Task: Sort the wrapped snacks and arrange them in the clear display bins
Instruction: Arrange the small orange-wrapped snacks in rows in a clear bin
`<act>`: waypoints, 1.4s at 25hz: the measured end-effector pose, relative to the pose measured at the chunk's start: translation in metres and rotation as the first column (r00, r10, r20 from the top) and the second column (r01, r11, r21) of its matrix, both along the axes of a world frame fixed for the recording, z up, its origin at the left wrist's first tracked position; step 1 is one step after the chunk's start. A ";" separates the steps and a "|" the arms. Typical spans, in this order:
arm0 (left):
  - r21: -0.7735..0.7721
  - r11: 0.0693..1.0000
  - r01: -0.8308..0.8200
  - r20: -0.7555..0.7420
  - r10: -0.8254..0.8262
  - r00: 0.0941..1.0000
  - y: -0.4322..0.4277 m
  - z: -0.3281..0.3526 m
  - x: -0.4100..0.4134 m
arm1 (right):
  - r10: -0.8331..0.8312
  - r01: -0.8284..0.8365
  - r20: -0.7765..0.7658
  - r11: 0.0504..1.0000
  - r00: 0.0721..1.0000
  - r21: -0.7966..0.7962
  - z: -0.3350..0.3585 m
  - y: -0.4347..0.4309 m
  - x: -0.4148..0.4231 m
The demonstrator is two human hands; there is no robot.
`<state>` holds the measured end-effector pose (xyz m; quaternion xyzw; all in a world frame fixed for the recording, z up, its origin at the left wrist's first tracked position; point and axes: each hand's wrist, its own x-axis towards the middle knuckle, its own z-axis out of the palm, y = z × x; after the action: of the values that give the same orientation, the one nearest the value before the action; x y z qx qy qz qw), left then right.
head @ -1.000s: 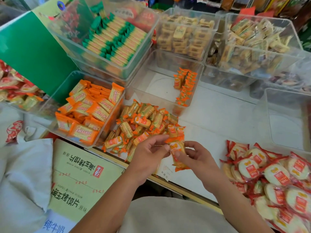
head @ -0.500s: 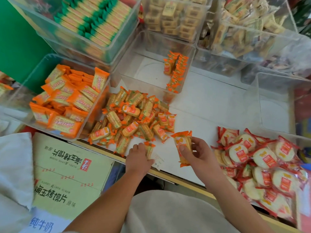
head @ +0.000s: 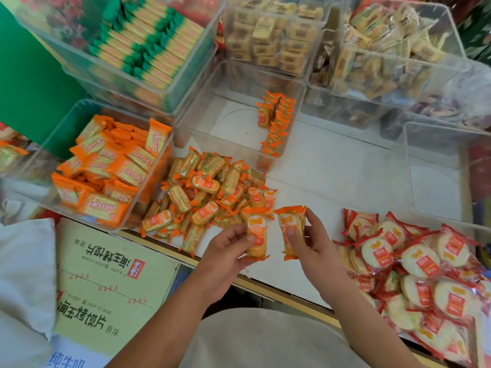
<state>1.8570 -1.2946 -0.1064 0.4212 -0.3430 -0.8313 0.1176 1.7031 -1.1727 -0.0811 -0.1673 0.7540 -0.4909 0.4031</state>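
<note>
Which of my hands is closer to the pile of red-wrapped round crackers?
Right. The right hand is just beside the red-wrapped pile; the left hand lies farther off, beyond the right hand.

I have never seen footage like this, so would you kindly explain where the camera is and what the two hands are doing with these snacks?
There is no machine here: a person works with bare hands, and the single camera sits on their head, looking forward and down. The left hand pinches one orange packet; the right hand grips what looks like a small stack of the same kind. On the white counter lies a loose pile of these snacks. Behind it a clear bin holds a row of them standing along its right wall. Round red-wrapped crackers lie to the right, and larger orange packs are heaped at the left.
</note>
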 end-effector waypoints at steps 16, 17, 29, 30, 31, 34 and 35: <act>-0.708 0.676 0.202 0.124 -0.163 0.979 -0.031 0.070 -0.045 | 0.151 -0.158 -0.066 0.980 0.986 -0.123 0.022 -0.081 0.004; -0.699 0.675 0.235 0.105 -0.228 0.968 -0.040 0.072 -0.049 | 0.136 -0.144 -0.070 0.980 0.988 -0.135 0.024 -0.091 0.003; -0.471 0.843 0.262 0.043 -0.275 0.961 -0.183 0.053 -0.114 | 0.091 -0.063 0.123 0.975 0.988 -0.214 0.044 -0.197 -0.079; -0.483 0.831 0.276 0.078 -0.273 0.959 -0.196 0.048 -0.121 | 0.102 -0.070 0.135 0.973 0.986 -0.221 0.047 -0.203 -0.098; -0.510 0.805 0.302 0.120 -0.281 0.952 -0.208 0.042 -0.128 | 0.131 -0.099 0.140 0.971 0.981 -0.218 0.049 -0.210 -0.117; -0.588 0.722 0.365 0.190 -0.315 0.930 -0.239 0.030 -0.149 | 0.350 -0.343 0.080 0.935 0.933 -0.093 0.056 -0.237 -0.169; -0.600 0.706 0.377 0.202 -0.322 0.925 -0.249 0.026 -0.157 | 0.434 -0.434 0.037 0.901 0.900 -0.007 0.054 -0.249 -0.186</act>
<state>1.6997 -1.5434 -0.0808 0.3183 -0.6782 -0.6578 0.0775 1.5173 -1.4221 -0.0270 -0.3216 0.6905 -0.3913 0.5164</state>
